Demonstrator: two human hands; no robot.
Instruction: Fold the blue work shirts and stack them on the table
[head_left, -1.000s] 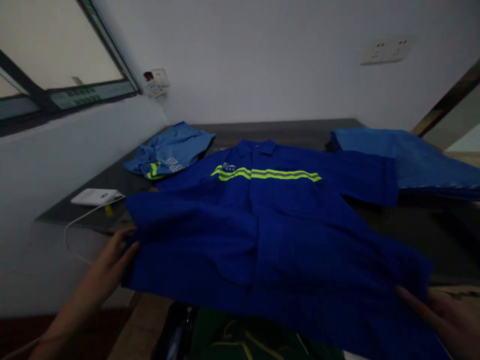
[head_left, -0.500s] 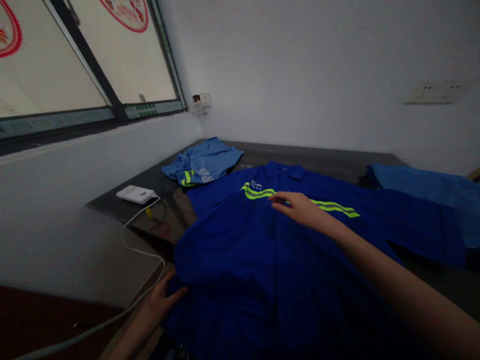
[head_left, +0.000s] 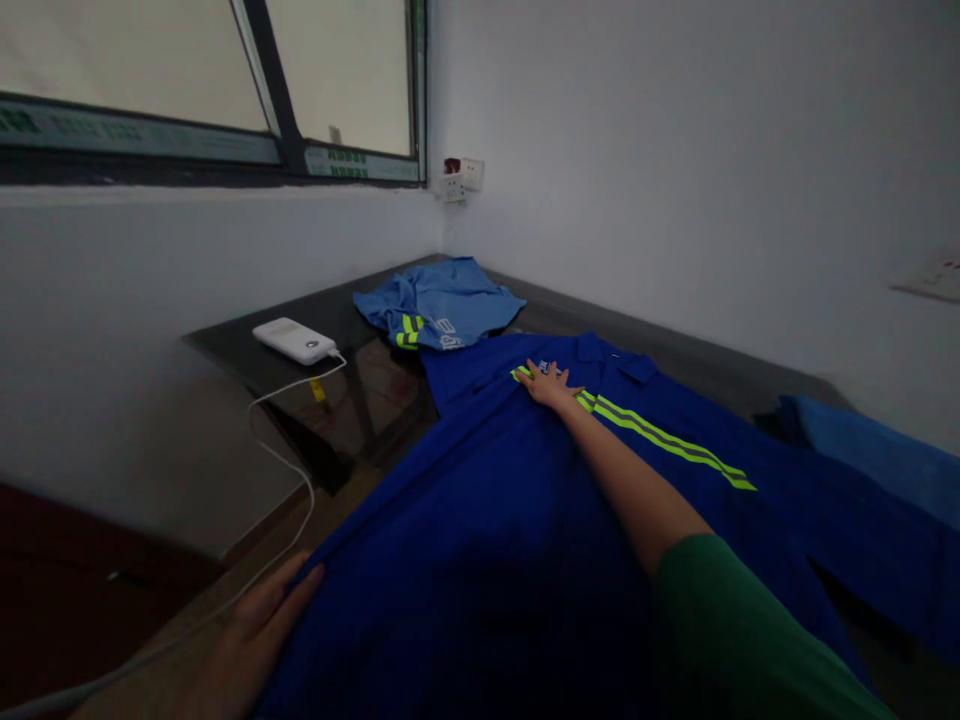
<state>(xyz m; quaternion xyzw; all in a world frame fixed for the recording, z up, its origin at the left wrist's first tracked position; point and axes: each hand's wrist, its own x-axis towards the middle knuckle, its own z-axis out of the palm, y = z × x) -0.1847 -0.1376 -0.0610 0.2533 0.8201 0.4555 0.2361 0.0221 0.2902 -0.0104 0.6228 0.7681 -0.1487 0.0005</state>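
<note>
A dark blue work jacket (head_left: pixel 495 530) with neon yellow reflective stripes lies spread face up on a dark table (head_left: pixel 375 375). My right hand (head_left: pixel 550 385) reaches far across and lies flat, fingers spread, on the jacket's chest by the left end of the stripe. My left hand (head_left: pixel 262 620) rests at the jacket's near left hem edge, fingers against the cloth at the table's front edge. My right arm has a green sleeve.
A lighter blue folded garment (head_left: pixel 439 305) lies in the far corner. A white power bank (head_left: pixel 294 340) with a white cable (head_left: pixel 296 480) sits at the table's left edge. More blue cloth (head_left: pixel 877 455) lies at the right. Wall sockets (head_left: pixel 459 180) hang beneath the window.
My right hand has moved from the jacket's near right hem up across the chest to the stripe's left end. The view has swung left. My left hand stays at the left hem.
</note>
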